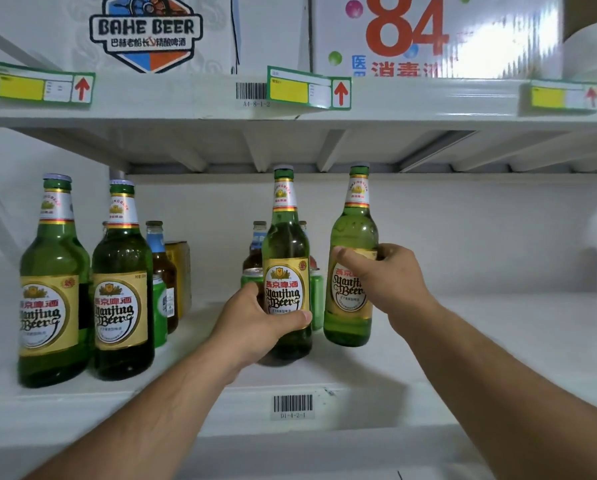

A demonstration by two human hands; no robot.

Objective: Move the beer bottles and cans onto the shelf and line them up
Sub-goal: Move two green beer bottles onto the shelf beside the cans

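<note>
**Two green bottles in hand, right one not yet square on the shelf**

The left hand wraps around the label of one green bottle, which stands upright on the shelf. The right hand grips a second green bottle just to the right of it; its long axis leans slightly left at the foot, and whether its base rests fully on the shelf cannot be told. Two more standing bottles lie well to the left of the left hand, nearer the shelf's front edge. Smaller bottles and cans sit behind the held pair. Judged from this, the next move is straightening the right bottle beside its neighbour.
</note>
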